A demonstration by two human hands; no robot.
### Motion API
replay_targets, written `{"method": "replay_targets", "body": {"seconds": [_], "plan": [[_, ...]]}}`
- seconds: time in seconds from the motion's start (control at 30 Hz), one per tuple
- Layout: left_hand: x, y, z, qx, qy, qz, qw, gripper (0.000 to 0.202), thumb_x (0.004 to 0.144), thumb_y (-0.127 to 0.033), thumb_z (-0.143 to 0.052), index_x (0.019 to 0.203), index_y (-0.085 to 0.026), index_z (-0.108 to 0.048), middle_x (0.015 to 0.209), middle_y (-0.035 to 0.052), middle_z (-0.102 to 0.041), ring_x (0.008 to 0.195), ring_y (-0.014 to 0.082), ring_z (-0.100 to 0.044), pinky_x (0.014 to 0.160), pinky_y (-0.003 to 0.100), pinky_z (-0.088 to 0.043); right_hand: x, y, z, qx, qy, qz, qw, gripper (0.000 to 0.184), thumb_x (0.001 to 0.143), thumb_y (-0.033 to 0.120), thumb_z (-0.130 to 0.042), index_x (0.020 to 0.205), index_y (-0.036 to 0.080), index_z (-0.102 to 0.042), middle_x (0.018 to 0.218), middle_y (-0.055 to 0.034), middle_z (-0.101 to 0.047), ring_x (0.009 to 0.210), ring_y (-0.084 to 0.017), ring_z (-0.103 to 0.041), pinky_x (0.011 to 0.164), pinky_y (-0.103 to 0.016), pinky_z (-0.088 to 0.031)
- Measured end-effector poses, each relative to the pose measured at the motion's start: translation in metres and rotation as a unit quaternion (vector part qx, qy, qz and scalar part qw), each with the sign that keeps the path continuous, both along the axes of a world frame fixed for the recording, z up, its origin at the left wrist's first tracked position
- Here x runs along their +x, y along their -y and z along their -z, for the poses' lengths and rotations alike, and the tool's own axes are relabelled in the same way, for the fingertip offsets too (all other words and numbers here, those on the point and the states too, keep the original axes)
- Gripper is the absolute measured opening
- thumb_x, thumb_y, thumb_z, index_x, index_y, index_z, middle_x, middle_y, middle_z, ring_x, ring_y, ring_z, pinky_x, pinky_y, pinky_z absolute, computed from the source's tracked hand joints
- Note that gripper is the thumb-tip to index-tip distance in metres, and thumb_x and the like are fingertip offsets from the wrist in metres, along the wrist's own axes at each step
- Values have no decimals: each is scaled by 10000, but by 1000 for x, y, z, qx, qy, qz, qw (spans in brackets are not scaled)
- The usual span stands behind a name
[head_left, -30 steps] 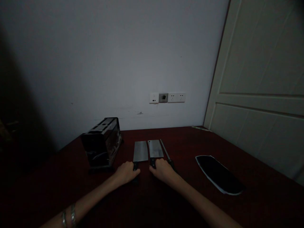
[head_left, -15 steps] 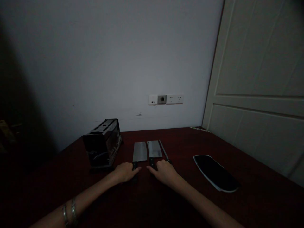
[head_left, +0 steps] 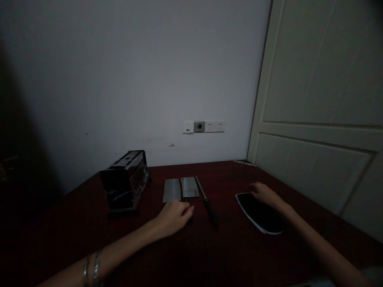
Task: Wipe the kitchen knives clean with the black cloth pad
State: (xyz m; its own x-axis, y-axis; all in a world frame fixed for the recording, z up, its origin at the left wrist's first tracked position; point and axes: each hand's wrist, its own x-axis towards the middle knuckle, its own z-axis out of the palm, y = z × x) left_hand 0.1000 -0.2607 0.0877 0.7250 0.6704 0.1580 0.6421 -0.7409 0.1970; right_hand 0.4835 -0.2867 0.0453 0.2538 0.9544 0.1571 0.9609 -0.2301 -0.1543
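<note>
Resting at lower centre, the left hand (head_left: 175, 217) covers the handles of two cleavers (head_left: 172, 190), its grip too dim to tell, while the right hand (head_left: 263, 193) lies unclenched on the black mat (head_left: 260, 213) at right.

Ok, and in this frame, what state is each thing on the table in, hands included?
left cleaver, lying flat, blade pointing away.
right cleaver, lying flat beside it.
sharpening steel, lying flat, untouched.
black mat, lying flat.
knife block, upright, no handles showing in its slots.
left hand, resting over both cleavers' handles, grip unclear.
right hand, on the black mat's far end, grip unclear.
</note>
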Motion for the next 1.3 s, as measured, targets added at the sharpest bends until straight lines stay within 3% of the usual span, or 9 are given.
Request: {"method": "replay_targets", "body": {"seconds": [0.17, 0.33, 0.5, 0.67, 0.83, 0.93, 1.0, 1.1, 1.3], "plan": [[13, 42, -3, 22, -34, 104, 994, 477, 883, -392, -242, 717, -164, -626, 608, 52, -623, 557, 149, -579, 539, 236, -351, 31, -5, 28, -4, -53, -79, 995, 408, 741, 212, -466, 1132, 154, -565, 1250, -116, -496, 1181, -228, -413, 980, -351, -288], [10, 62, -2, 37, -53, 171, 983, 461, 886, -378, -235, 722, -179, -618, 577, 55, -616, 499, 157, -561, 509, 261, -345, 25, -5, 20, 23, -100, -105, 989, 239, 713, 182, -484, 872, 136, -656, 1059, -134, -604, 1048, -236, -511, 902, -314, -342], [5, 60, 1, -21, 2, 148, 989, 376, 872, -369, -291, 739, -186, -592, 628, 36, -613, 534, 137, -545, 522, 252, -351, 11, -5, -17, 27, -144, -66, 987, 81, 657, 189, -533, 674, 158, -606, 704, -61, -619, 692, -196, -564, 666, -283, -399], [3, 50, 0, -139, 185, 61, 971, 303, 791, -345, -462, 1048, -189, -496, 906, 40, -584, 747, 127, -536, 647, 235, -409, -45, 6, -79, 67, -269, -153, 949, 197, 668, 358, -561, 686, 163, -586, 632, -3, -571, 602, -149, -517, 565, -245, -378], [4, 36, -1, -272, 310, -30, 910, 822, 660, -411, -628, 1332, -162, -225, 1185, 141, -468, 923, 176, -511, 802, 319, -415, -127, 23, -127, 117, -411, -229, 875, 265, 668, 437, -573, 737, 181, -571, 617, 29, -529, 556, -104, -475, 504, -202, -341], [-1, 31, -1, -384, 382, -28, 840, 701, 613, -391, -680, 1215, -133, -431, 1113, 119, -549, 930, 196, -535, 820, 326, -409, -165, 25, -137, 151, -476, -214, 840, 250, 659, 421, -586, 747, 188, -561, 613, 36, -516, 546, -91, -459, 477, -185, -321], [-8, 30, -2, -453, 422, -19, 785, 454, 628, -397, -663, 970, -107, -596, 973, 95, -619, 884, 199, -561, 803, 316, -415, -181, 23, -138, 159, -525, -202, 812, 231, 649, 389, -596, 740, 181, -553, 631, 27, -526, 565, -97, -478, 491, -190, -345], [-28, 32, -4, -498, 474, -42, 725, 277, 652, -369, -630, 748, -109, -626, 812, 70, -643, 815, 182, -583, 785, 297, -422, -194, 18, -129, 136, -607, -197, 758, 198, 641, 311, -599, 763, 167, -539, 670, 9, -542, 594, -105, -505, 509, -199, -374], [-88, 27, -7, -434, 519, -169, 717, 221, 675, -301, -542, 846, -171, -597, 890, 33, -638, 891, 178, -575, 762, 276, -449, -227, 11, -77, -69, -712, -188, 673, 474, 526, 133, -609, 984, 183, -495, 709, 19, -576, 596, -117, -533, 499, -217, -406]]}}
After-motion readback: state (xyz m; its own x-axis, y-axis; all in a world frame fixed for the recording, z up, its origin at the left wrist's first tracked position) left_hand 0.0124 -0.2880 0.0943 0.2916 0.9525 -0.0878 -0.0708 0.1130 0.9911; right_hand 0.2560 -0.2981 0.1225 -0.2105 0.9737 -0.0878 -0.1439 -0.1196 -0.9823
